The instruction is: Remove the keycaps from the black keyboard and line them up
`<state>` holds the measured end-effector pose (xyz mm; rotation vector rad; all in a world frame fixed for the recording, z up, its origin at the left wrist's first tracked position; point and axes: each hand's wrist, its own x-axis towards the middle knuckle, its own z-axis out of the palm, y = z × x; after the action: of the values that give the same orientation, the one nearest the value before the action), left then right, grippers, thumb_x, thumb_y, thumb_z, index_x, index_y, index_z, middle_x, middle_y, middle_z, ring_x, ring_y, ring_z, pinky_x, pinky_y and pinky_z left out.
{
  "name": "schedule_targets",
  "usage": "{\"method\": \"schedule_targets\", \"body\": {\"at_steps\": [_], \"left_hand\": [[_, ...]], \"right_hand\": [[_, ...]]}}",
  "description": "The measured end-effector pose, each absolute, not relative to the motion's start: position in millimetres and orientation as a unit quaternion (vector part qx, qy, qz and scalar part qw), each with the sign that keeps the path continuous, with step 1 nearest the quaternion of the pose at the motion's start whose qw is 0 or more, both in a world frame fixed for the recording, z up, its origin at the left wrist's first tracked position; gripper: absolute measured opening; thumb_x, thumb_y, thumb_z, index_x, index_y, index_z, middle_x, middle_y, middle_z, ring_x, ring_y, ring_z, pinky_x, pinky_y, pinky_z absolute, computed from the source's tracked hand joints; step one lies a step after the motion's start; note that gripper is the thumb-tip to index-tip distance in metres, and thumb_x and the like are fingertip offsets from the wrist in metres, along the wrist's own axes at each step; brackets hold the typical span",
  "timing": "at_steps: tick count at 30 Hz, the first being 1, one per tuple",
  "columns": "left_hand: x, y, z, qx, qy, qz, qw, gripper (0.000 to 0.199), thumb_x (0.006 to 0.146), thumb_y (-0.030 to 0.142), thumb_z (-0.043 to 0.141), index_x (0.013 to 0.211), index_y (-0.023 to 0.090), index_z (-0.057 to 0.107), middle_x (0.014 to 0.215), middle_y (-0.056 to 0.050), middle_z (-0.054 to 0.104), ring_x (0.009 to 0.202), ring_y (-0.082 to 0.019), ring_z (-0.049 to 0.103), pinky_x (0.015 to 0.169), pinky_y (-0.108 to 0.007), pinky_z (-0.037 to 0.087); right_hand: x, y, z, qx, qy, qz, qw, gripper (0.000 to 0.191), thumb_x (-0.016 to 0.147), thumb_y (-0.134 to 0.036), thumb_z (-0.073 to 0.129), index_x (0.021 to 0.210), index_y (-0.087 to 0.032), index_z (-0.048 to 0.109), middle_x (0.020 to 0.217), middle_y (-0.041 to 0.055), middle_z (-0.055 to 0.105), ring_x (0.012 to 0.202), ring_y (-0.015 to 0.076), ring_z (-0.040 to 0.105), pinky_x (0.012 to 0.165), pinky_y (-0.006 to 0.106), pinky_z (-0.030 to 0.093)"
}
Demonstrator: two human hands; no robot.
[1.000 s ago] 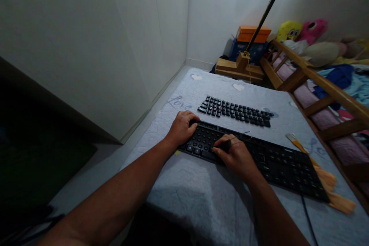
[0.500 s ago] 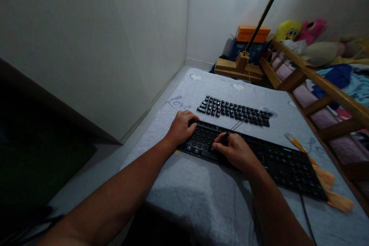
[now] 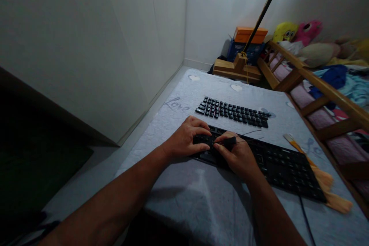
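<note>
While the left hand rests, grip spread, on the black keyboard lying on the pale cloth, loose keys sit in rows behind it; the right hand pinches a black tool with thin wires; a brush lies further right.

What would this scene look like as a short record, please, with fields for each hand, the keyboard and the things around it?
Left hand: left hand on the keyboard's left part, thumb and fingers spread
Right hand: right hand holding a small black tool with thin wires, over the keyboard
Keyboard: black keyboard on a patterned cloth
Beyond keyboard: rows of loose black keycaps
Right end: brush and orange cloth
Background: orange box, wooden rail
</note>
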<state>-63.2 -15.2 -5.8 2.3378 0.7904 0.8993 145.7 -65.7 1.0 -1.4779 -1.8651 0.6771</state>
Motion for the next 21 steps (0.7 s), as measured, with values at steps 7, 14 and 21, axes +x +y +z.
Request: {"method": "schedule_targets", "body": {"at_steps": [7,14,21], "left_hand": [[-58.1,-16.3,-8.5,0.871,0.292,0.3,0.255,0.016,0.079,0.027,0.071,0.094,0.022,0.073,0.1,-0.004,0.069,0.1,-0.022,0.054,0.094,-0.04,0.04],[-56.0,-18.7,-8.8,0.864,0.289,0.327,0.25,0.012,0.078,0.021,0.07,0.089,0.02,0.071,0.093,-0.004,0.069,0.094,-0.02,0.055,0.09,-0.037,0.041],[-56.9,-18.1,-8.3,0.866,0.293,0.309,0.261,0.012,0.079,0.023,0.068,0.09,0.021,0.071,0.095,-0.004,0.069,0.096,-0.022,0.055,0.092,-0.039,0.041]], "right_hand": [[139.3,-68.6,2.4,-0.533,-0.74,0.217,0.349,0.006,0.084,-0.023,0.061,0.079,-0.021,0.065,0.081,0.0043,0.063,0.085,0.0218,0.057,0.079,0.036,0.044],[137.5,-70.9,2.8,-0.516,-0.738,0.244,0.36,0.006,0.084,-0.025,0.063,0.086,-0.02,0.064,0.087,0.0049,0.063,0.087,0.0207,0.058,0.079,0.034,0.045],[136.3,-73.2,3.4,-0.53,-0.699,0.288,0.385,0.015,0.089,-0.031,0.056,0.086,-0.019,0.065,0.086,0.0053,0.067,0.083,0.0194,0.061,0.077,0.031,0.046]]}}
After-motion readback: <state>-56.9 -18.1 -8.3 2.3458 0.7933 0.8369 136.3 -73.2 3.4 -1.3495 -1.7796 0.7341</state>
